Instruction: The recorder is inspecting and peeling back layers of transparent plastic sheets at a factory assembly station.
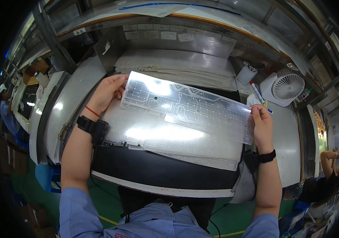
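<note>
A clear plastic sheet (213,109), long and rectangular, printed with pale circuit-like lines and dots, is held up between my two hands. My left hand (110,92) pinches its upper left end, fingers curled at the edge. At the other end, my right hand (261,122) grips the right edge between thumb and fingers. Glare whitens part of the sheet. Below it, a stack of similar translucent sheets (189,152) lies on the black mat (137,166), partly hidden by the raised one.
Behind are more stacked sheets (177,59) under a shelf (201,22). At the right stand a white fan (286,87), a bottle (247,74) and markers (256,91). A grey cloth (245,184) hangs at the table edge. Other people (332,178) are at the far right and far left.
</note>
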A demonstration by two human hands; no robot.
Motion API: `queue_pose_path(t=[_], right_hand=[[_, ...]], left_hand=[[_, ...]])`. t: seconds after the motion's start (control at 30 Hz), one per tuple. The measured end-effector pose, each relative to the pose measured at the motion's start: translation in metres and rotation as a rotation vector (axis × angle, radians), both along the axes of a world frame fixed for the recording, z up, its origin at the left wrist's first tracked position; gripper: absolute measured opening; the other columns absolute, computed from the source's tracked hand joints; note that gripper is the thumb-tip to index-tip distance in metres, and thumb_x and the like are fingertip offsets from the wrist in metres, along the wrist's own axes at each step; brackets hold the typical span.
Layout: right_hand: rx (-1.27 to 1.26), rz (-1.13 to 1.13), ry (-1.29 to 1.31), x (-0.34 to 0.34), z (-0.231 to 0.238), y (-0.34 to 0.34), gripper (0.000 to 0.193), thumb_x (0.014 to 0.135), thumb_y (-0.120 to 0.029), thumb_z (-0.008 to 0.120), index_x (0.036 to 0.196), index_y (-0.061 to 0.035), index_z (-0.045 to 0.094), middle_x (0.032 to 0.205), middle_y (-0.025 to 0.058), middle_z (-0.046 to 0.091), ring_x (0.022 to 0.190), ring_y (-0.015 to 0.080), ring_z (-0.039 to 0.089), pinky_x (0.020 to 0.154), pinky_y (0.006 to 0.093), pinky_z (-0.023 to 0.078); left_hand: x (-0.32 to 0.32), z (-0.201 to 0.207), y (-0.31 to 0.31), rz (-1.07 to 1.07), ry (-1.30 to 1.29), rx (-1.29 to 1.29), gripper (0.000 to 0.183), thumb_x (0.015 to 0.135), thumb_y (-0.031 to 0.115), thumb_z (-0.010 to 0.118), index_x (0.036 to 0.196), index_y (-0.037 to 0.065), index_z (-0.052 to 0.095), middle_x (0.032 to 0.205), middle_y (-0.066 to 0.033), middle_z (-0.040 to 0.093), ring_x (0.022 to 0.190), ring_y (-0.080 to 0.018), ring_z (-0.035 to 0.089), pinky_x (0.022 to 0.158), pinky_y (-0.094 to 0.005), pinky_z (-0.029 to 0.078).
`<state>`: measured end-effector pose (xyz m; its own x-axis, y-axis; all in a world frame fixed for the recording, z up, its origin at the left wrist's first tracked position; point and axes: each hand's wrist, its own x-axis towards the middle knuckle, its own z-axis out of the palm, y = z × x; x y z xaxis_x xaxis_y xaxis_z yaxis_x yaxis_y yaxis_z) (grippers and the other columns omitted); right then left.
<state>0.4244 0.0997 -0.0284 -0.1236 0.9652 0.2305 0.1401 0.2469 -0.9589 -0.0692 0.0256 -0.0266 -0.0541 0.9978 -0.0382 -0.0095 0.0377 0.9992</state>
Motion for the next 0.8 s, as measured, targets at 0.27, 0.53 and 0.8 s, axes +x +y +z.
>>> queue_pose_path(t=[0.27, 0.53, 0.8], right_hand=[[-0.062, 0.035, 0.069, -0.001, 0.003, 0.000, 0.018, 0.099, -0.017, 0.052, 0.110, -0.0034, 0.057, 0.083, 0.0001, 0.061, 0.067, 0.0059, 0.053, 0.061, 0.0190, 0.041], [-0.191, 0.062, 0.137, -0.005, 0.010, -0.004, 0.034, 0.099, -0.016, 0.049, 0.130, -0.0022, 0.046, 0.092, 0.0102, 0.068, 0.067, 0.0118, 0.063, 0.058, 0.0221, 0.048], [-0.163, 0.069, 0.129, -0.001, 0.007, -0.003, 0.033, 0.097, -0.013, 0.050, 0.129, -0.0031, 0.047, 0.093, 0.0113, 0.068, 0.067, 0.0124, 0.063, 0.057, 0.0220, 0.048]], left_hand=[[0.005, -0.001, -0.001, 0.021, 0.144, -0.011, 0.016, 0.097, 0.018, 0.054, 0.103, 0.006, 0.063, 0.086, 0.0013, 0.066, 0.062, -0.0020, 0.046, 0.058, -0.0162, 0.039], [0.001, -0.005, 0.002, 0.134, -0.038, 0.000, 0.016, 0.098, 0.019, 0.053, 0.103, 0.006, 0.061, 0.082, 0.0038, 0.061, 0.061, -0.0011, 0.046, 0.054, -0.0162, 0.037], [0.007, -0.003, 0.003, 0.179, -0.033, -0.013, 0.018, 0.099, 0.022, 0.052, 0.103, 0.007, 0.060, 0.076, 0.0055, 0.058, 0.060, -0.0002, 0.048, 0.052, -0.0155, 0.038]])
